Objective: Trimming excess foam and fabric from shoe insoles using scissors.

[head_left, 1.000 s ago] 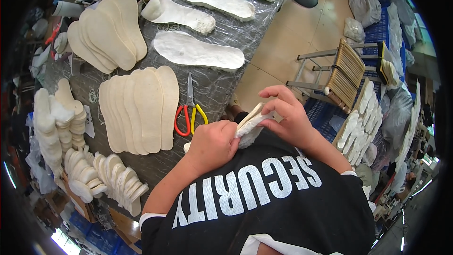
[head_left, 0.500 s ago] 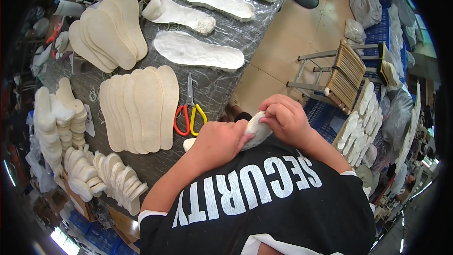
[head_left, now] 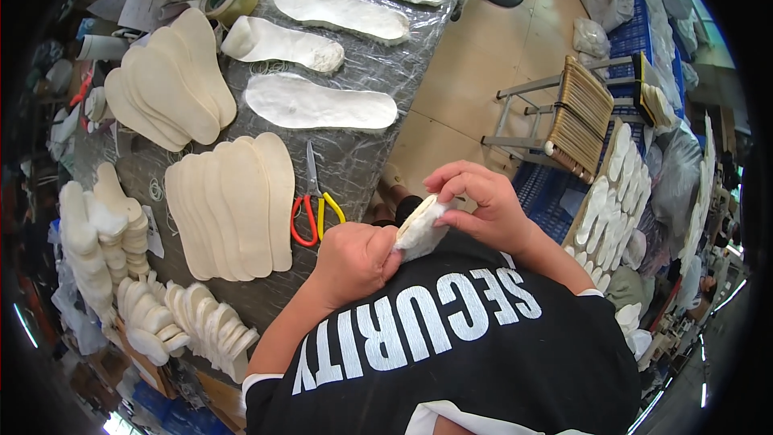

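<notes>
Seemingly mid-work, left hand and right hand pinch one fleecy insole off the right edge of the tabletop; beige insoles lie fanned, untouched.

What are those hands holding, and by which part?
A fleecy white insole: left hand grips its left end, right hand pinches near the other.
</notes>
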`<state>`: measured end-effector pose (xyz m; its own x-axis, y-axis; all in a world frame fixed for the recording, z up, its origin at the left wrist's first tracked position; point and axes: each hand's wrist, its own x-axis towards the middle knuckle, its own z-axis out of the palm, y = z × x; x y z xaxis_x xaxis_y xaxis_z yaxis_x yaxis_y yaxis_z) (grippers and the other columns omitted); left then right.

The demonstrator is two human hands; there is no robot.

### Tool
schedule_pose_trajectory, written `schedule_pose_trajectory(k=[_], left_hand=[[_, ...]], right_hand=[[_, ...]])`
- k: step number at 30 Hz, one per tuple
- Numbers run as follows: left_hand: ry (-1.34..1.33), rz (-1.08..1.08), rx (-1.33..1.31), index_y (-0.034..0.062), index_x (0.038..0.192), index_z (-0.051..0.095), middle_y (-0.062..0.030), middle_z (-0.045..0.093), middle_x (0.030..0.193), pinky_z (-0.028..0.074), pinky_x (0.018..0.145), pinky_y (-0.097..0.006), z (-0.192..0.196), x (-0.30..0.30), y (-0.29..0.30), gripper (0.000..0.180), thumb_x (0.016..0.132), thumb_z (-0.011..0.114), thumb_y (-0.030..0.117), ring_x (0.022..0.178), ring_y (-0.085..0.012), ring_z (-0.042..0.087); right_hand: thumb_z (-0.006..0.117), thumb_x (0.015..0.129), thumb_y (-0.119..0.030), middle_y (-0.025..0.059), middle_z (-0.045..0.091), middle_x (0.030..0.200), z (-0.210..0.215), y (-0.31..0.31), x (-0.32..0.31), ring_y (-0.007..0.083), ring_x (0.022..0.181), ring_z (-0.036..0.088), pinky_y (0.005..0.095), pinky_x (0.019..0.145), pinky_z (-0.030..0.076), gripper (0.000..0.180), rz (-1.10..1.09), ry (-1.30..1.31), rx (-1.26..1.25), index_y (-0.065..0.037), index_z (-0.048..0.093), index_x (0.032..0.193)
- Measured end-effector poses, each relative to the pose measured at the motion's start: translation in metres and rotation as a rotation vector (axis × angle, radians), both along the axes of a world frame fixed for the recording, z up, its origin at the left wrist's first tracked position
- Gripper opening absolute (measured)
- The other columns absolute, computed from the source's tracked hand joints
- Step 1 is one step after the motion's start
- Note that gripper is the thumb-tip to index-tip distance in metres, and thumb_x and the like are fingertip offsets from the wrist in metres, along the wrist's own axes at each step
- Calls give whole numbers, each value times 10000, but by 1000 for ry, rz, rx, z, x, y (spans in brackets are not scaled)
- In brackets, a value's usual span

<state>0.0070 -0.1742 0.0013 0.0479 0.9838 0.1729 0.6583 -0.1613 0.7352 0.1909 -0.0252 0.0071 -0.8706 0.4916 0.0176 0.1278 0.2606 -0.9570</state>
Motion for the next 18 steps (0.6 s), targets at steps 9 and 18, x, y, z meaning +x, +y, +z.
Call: schedule_pose_trajectory(k=[9,18], left_hand=[[112,-80,27,59,866,568,-46,500,595,421,479,-360,6,-3,-4,284,626,709,115,530,-232,541],[83,-39,31,34,1041,608,-42,554,610,433,492,-352,8,-4,-8,419,640,708,105,533,-221,562]], right_hand=[[677,681,89,128,634,1017,3,-3,-1,266,921,638,316,779,510,269,-8,66,8,-40,562,888],[706,654,77,98,616,976,3,-6,-5,259,868,620,339,723,518,268,33,123,236,-35,570,856]])
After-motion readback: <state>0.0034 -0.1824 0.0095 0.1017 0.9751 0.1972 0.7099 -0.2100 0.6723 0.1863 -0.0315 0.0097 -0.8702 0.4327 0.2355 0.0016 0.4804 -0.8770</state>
